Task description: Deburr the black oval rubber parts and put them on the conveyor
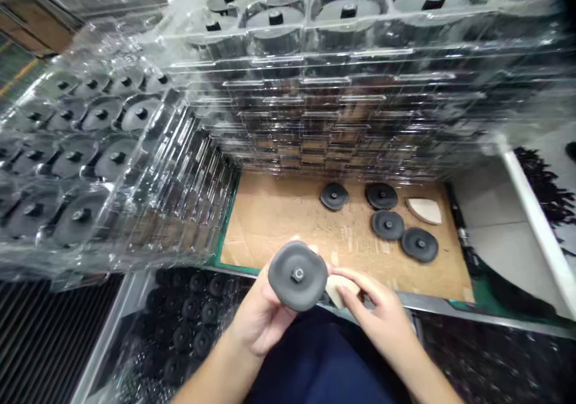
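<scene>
A dark grey rounded disc with a raised centre stub is held up in my left hand, my fingers closed around its underside and edge. My right hand pinches a cream-coloured flat piece close beside the disc's right edge; whether the two touch, I cannot tell. On the cardboard sheet beyond my hands lie several similar dark discs, among them one disc standing apart and another disc nearest the right. Near them rests a second cream piece with a pointed end.
Stacked clear plastic trays with grey discs in their pockets rise behind the cardboard. Another tray stack stands at the left. Bins of dark parts sit below the bench edge, and a white panel borders the right side.
</scene>
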A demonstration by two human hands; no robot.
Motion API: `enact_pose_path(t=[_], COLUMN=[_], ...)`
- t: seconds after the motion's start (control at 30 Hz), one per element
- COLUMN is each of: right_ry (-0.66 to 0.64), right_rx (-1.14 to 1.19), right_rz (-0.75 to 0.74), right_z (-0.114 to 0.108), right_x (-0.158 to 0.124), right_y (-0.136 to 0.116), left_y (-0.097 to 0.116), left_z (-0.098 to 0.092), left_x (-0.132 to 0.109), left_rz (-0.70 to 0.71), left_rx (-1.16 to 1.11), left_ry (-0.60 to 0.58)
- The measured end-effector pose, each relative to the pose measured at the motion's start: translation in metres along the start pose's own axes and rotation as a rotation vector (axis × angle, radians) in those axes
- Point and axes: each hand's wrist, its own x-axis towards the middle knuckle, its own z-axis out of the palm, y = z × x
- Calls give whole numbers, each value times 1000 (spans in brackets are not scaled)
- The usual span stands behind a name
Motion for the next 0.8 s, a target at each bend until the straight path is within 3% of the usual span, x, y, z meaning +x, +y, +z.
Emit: enact_pose_path(t=[0.37, 0.43, 0.5, 0.63, 0.73, 0.8], right_ry=[134, 205, 234, 133, -4, -5], right_rx=[35, 4, -45, -113, -195, -214], right_rz=[-81, -148, -317, -674, -616, -555], right_z=[-2, -11, -19, -28, -34, -36], right_x=[-1, -2, -2, 5, 7, 7], right_y=[-24, -38, -57, -86, -93, -95], left_y=[0, 0, -1, 1, 2, 3], left_z=[0, 1, 2, 1, -1, -1], left_x=[-3, -2, 0, 1, -1, -2], left_rz=[-5, 8, 38, 112, 164, 178], left_rx=[22, 35, 63, 140, 189, 199], left_ry=[97, 98, 102, 119, 181, 170])
